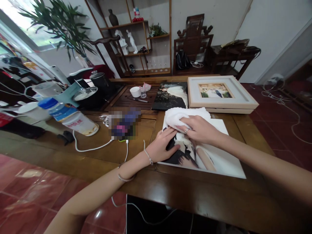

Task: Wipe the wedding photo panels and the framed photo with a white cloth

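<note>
A large photo print [219, 156] lies flat on the wooden table, close to its front edge. My left hand [163, 144] rests on the print's left part, fingers stretched out and pressing it down. In my right hand [198, 128] is a bunched white cloth [175, 117], held against the upper part of the print. The cloth covers the top edge of the print, and a loose fold of it spreads to the right. My left fingertips come close to the cloth's lower edge.
Behind the print lie a dark photo panel [168, 97] and a framed picture [219, 94]. A bottle [73, 117], white cables [90, 150], a small white cup [135, 92], a tea tray [122, 102] and a dark kettle [98, 81] stand to the left.
</note>
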`<state>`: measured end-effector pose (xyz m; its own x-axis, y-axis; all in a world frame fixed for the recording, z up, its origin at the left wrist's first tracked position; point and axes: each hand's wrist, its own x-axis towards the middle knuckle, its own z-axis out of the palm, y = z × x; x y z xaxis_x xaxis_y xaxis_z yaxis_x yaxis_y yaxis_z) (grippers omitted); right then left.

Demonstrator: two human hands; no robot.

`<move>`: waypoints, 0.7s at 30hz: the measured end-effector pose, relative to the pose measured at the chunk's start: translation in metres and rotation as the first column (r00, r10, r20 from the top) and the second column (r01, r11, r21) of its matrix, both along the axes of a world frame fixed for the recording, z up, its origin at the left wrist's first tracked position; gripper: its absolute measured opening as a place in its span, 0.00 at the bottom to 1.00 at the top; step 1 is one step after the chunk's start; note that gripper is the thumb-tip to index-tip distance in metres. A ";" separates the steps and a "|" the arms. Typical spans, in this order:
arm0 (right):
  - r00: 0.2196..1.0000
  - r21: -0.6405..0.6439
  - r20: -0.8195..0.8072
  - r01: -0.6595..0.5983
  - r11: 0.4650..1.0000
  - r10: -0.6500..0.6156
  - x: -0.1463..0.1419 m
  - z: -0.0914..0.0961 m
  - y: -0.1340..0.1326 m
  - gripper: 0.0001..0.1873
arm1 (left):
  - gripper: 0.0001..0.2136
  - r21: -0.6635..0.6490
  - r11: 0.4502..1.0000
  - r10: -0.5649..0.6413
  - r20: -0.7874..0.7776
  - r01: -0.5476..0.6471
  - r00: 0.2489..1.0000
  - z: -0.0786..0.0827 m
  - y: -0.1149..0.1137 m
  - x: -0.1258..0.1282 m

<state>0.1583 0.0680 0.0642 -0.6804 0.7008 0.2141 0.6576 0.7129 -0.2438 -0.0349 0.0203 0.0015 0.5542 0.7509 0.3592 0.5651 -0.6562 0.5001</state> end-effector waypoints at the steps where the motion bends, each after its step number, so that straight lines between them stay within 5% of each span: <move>1: 1.000 -0.004 0.011 0.007 1.000 -0.007 0.005 0.000 -0.001 0.12 | 0.26 -0.007 1.000 0.001 -0.001 -0.001 1.000 0.000 0.000 0.000; 13: 0.985 0.154 0.057 0.153 0.976 -0.163 0.122 -0.012 -0.012 0.12 | 0.24 -0.061 0.997 0.051 0.065 -0.047 0.997 -0.005 0.002 0.001; 21: 0.991 0.294 -0.025 -0.120 0.948 0.133 0.109 -0.043 -0.081 0.10 | 0.25 -0.051 0.998 0.042 0.043 -0.039 0.998 -0.009 0.002 0.001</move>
<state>0.2676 -0.0128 0.0215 -0.7446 0.5124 0.4278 0.5509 0.8336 -0.0394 -0.0336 0.0226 -0.0077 0.5074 0.7901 0.3439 0.5675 -0.6067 0.5566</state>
